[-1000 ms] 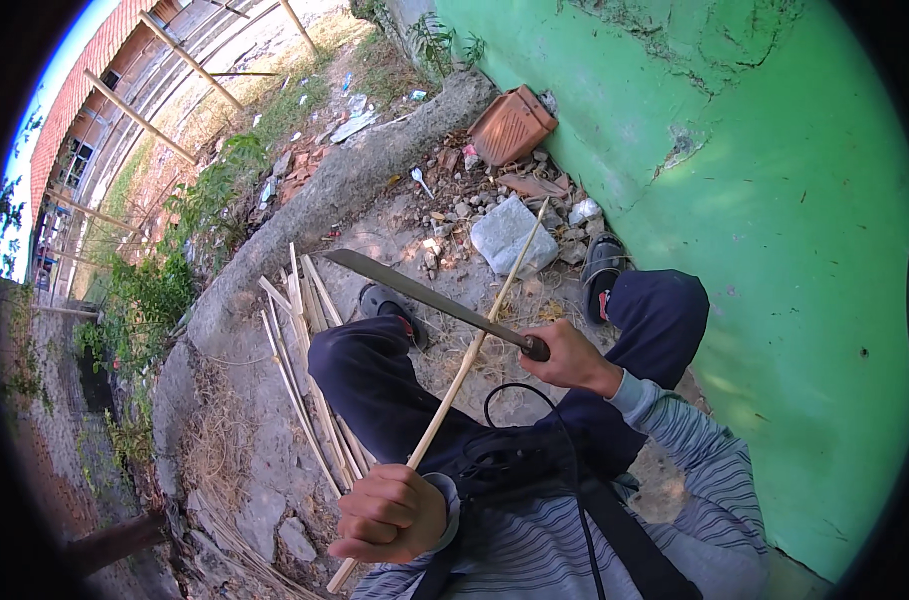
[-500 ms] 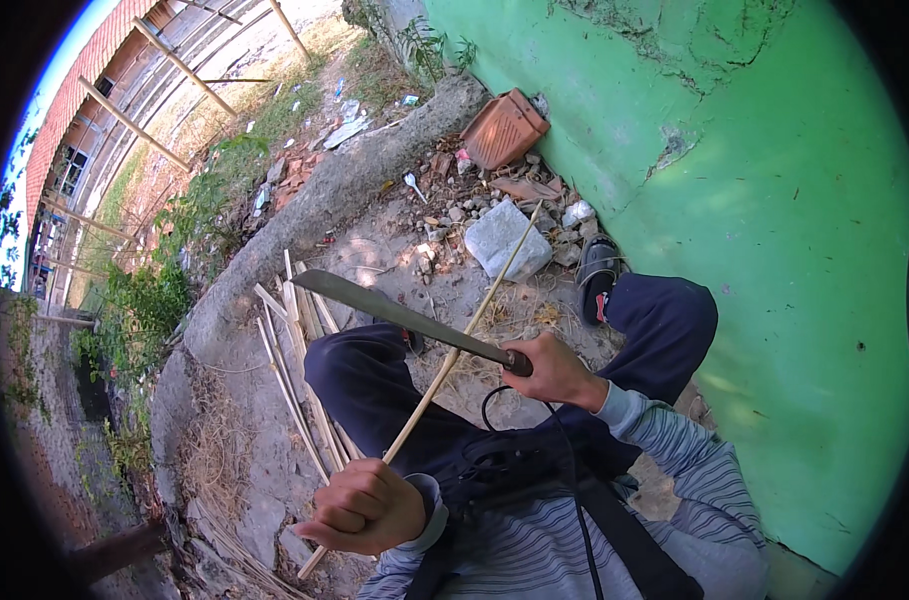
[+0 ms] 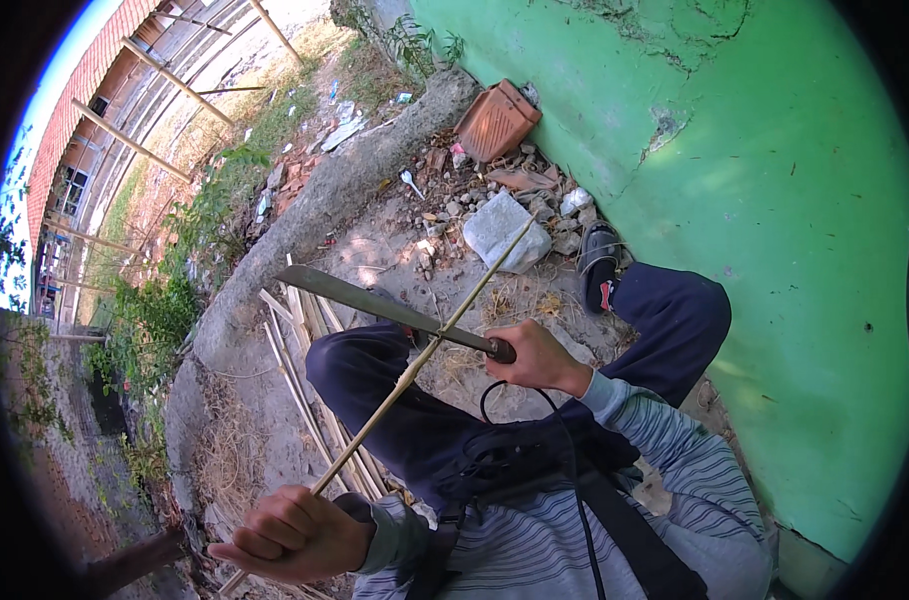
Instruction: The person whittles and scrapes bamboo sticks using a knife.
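Observation:
My left hand (image 3: 292,535) is closed around the lower part of a thin bamboo strip (image 3: 379,410), which slants up and to the right in front of me. A short end of the strip pokes out below the fist. With my right hand (image 3: 536,356) I grip the dark handle of a machete (image 3: 374,300). Its long blade points to the left and crosses the strip at about mid-length, seemingly touching it. Pale, frayed fibres show on the strip just below the blade.
Several split bamboo strips (image 3: 299,385) lie on the ground beside my left knee. Ahead are a pale stone block (image 3: 507,232), rubble and an orange clay roof tile (image 3: 497,122). A green wall (image 3: 784,300) stands close on my right; a low concrete ridge (image 3: 314,190) curves on the left.
My left hand has moved down and left, drawing the bamboo strip with it under the blade. The machete and my right hand have shifted slightly left and up.

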Motion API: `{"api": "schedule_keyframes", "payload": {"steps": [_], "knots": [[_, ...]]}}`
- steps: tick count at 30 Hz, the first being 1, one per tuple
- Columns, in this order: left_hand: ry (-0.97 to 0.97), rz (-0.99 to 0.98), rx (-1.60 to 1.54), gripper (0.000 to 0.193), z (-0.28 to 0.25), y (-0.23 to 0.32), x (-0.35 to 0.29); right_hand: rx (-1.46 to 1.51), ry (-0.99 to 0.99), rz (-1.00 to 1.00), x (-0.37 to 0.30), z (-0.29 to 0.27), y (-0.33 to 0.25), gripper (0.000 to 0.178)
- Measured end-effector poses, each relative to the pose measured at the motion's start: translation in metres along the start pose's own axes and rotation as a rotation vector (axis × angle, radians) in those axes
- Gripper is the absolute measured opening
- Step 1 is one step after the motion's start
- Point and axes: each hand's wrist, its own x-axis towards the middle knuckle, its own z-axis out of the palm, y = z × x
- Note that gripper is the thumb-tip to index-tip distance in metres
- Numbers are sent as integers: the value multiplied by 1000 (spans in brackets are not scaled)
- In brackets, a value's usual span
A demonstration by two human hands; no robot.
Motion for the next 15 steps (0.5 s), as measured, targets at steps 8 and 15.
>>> {"api": "schedule_keyframes", "payload": {"steps": [8,15], "knots": [[-230,33,-82,48,2,51,21,-17,-78,-15,-15,-8,-51,26],[-222,30,43,50,12,60,44,11,-62,-64,-8,5,-51,23]]}}
